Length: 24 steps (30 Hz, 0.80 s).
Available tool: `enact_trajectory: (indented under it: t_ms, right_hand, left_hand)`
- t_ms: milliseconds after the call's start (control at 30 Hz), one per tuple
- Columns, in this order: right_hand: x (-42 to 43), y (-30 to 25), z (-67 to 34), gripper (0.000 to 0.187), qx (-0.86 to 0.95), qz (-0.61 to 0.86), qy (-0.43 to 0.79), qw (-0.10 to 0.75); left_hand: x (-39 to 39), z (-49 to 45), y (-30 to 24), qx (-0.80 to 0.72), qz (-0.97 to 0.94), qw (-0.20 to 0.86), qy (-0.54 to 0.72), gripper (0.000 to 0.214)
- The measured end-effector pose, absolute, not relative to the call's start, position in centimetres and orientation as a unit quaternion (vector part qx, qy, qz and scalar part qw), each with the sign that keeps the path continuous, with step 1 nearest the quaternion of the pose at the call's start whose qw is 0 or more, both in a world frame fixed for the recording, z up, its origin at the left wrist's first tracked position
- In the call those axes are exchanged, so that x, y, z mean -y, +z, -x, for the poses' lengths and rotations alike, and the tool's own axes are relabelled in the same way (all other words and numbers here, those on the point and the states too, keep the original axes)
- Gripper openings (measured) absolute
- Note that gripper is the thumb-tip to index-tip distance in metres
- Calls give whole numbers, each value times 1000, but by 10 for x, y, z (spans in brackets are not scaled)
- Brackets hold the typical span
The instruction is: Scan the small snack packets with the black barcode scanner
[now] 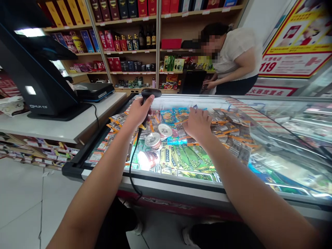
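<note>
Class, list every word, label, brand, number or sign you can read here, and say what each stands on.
"119": poster
"火警电话": same poster, above the number
"火器放置点": sign below, as far as it shows
"Q…", rest blurred: screen stand
Too small or blurred: packets, tubs, shelf boxes, price tags

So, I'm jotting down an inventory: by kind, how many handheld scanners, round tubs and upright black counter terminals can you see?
Handheld scanner: 1
Round tubs: 3
Upright black counter terminal: 1
Total: 5
</note>
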State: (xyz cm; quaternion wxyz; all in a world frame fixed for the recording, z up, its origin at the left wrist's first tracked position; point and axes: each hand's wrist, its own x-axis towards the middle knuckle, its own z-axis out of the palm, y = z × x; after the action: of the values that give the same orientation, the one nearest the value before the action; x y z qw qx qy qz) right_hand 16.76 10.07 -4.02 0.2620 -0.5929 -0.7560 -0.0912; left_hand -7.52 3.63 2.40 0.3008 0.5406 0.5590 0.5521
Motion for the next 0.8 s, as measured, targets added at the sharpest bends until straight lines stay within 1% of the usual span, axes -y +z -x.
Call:
enact_trajectory:
  t_ms: [33,100,233,333,433,533,633,700,800]
  right_hand:
    - [-98,-42,-163,60,767,578,-104,260]
    - [-91,-44,-152,59,804,528,-90,257]
    - [-71,-48,-123,50,883,387,41,264]
    - [-61,-51,-99,51,896,335,125,263]
    - [-63,-51,-77,57,911,317,143,222]
    - [-73,-51,-56,67,917,337,136,168]
    - [-78,-50,-45,69,911,363,111,160]
    - [-77,-47,-47,63,905,381,110,156]
    - [-75,-39,-64,41,886,405,176,139]
  left_hand:
    - [-37,83,27,-557,-536,296,561,46]
    - [-37,98,30,-543,-535,292,578,47]
    - [-34,122,21,-493,-534,312,612,52]
    - [-26,127,13,-452,-508,332,654,56]
    - [-16,124,12,-414,-498,346,679,58]
    - [-10,119,13,-394,-501,366,678,57]
    - [-11,114,11,-394,-495,385,672,56]
    - [-13,111,9,-387,-496,396,669,56]
    - [-14,106,5,-384,-493,416,660,56]
